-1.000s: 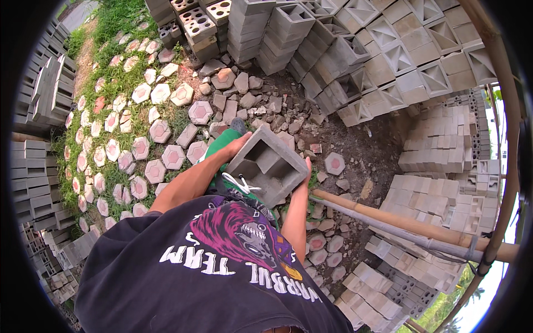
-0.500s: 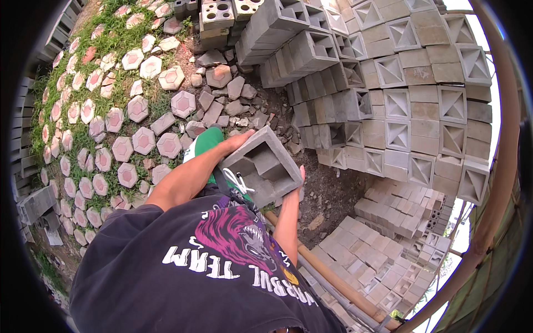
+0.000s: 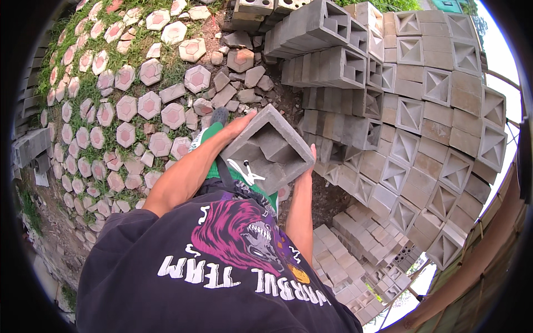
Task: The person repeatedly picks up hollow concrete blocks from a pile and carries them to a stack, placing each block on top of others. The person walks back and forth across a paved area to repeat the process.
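Observation:
Held between both hands in front of my waist is a square grey concrete ventilation block (image 3: 244, 157), tilted, with a hollow face and angled inner ridges turned up toward me. My left hand (image 3: 242, 123) grips its far left edge, fingers partly hidden behind the rim. My right hand (image 3: 308, 166) presses against its right side, most of its fingers out of sight behind the block. A white drawstring hangs in front of the block's near left part. Right of the block stand stacked rows of similar grey blocks (image 3: 333, 126).
A tall wall of stacked patterned blocks (image 3: 408, 147) fills the right side, with lower stacks (image 3: 338, 261) near my right. Hexagonal pavers (image 3: 126, 107) set in grass cover the left ground. Broken rubble (image 3: 225, 97) lies ahead, and a brown pole (image 3: 472, 283) curves at the lower right.
My view and body have turned toward the right, so the stacks and pavers sit differently in the picture. Both hands still hold the block, which has shifted slightly to the right.

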A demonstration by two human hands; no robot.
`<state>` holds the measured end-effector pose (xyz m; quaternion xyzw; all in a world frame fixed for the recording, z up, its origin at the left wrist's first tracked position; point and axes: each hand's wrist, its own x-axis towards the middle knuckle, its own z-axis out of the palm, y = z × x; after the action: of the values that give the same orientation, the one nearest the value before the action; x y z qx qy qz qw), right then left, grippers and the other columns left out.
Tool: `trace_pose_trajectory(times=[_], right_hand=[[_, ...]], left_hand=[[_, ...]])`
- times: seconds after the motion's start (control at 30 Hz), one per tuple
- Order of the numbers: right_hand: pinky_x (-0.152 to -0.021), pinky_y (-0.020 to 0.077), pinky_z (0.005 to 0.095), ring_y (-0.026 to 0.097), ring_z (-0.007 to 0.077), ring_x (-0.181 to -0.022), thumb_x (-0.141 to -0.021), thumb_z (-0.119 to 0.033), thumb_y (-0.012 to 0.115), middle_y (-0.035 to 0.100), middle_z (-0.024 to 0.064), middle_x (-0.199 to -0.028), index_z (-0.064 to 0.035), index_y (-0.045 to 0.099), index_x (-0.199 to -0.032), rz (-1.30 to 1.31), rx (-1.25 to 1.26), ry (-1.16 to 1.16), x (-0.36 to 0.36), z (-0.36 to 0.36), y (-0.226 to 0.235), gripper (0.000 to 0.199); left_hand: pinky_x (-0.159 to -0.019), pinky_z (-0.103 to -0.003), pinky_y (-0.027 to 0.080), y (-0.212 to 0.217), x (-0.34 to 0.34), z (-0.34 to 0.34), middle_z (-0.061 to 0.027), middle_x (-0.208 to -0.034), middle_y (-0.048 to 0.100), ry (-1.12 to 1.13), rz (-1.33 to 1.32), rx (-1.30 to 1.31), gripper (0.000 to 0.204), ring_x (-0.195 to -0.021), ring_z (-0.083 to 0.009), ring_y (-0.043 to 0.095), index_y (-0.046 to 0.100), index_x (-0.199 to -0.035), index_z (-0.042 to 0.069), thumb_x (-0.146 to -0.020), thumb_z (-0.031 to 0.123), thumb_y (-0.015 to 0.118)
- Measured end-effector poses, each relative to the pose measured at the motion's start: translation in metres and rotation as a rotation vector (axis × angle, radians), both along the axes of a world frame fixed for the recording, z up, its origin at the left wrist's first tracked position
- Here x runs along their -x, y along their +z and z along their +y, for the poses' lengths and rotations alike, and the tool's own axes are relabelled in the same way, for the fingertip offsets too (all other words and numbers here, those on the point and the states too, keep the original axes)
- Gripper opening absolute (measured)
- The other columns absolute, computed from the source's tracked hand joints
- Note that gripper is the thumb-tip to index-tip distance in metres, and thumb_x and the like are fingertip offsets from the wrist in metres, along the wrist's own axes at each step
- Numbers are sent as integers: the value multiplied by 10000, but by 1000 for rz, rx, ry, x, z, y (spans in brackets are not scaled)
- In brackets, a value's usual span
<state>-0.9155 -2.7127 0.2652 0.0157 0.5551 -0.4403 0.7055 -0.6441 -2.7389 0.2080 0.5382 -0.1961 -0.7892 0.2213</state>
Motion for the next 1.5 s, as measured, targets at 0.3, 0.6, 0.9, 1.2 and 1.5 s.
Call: trace_pose_trajectory(times=[0.3, 0.6, 0.9, 1.2, 1.5], right_hand=[[-967, 415, 396, 564, 291, -1054, -914, -519, 387, 617, 146, -1143, 5, 587, -1162, -44, -45, 155, 4, -74, 14, 613], [-1029, 350, 425, 495, 324, -1170, -923, -567, 296, 526, 177, -1285, 40, 485, -1278, -114, -159, 277, 75, -147, -85, 728], [-1011, 368, 424, 510, 324, -1146, -891, -640, 318, 540, 176, -1267, 39, 495, -1267, -80, -378, 216, 110, -195, -181, 796], [-1023, 362, 432, 500, 329, -1165, -877, -667, 322, 531, 173, -1280, 23, 494, -1274, -79, -363, 134, 114, -207, -370, 814], [-971, 414, 447, 542, 337, -1086, -815, -733, 392, 564, 168, -1236, -19, 526, -1263, -226, -468, 468, 38, -269, -558, 853]], left_hand=[[-960, -399, 379, 18, 11, -36, -222, -1193, 577, 54, -111, -109, 868, -1109, -315, 541, 593, -1174, -48, -824, 717, 380], [-930, -372, 401, -13, 59, -91, -198, -1132, 609, 178, -85, -220, 807, -1033, -275, 570, 615, -1142, -42, -830, 680, 435], [-927, -365, 402, -125, 118, -136, -211, -1136, 591, 167, -64, -381, 784, -1052, -263, 546, 619, -1101, -79, -857, 648, 458], [-957, -410, 372, -311, 105, -181, -235, -1174, 579, -16, -252, -394, 951, -1134, -327, 526, 612, -1122, -68, -753, 784, 404], [-1001, -381, 364, -458, 75, -132, -163, -1309, 505, 551, -206, -515, 920, -1160, -291, 508, 452, -1332, -2, -793, 743, 411]])
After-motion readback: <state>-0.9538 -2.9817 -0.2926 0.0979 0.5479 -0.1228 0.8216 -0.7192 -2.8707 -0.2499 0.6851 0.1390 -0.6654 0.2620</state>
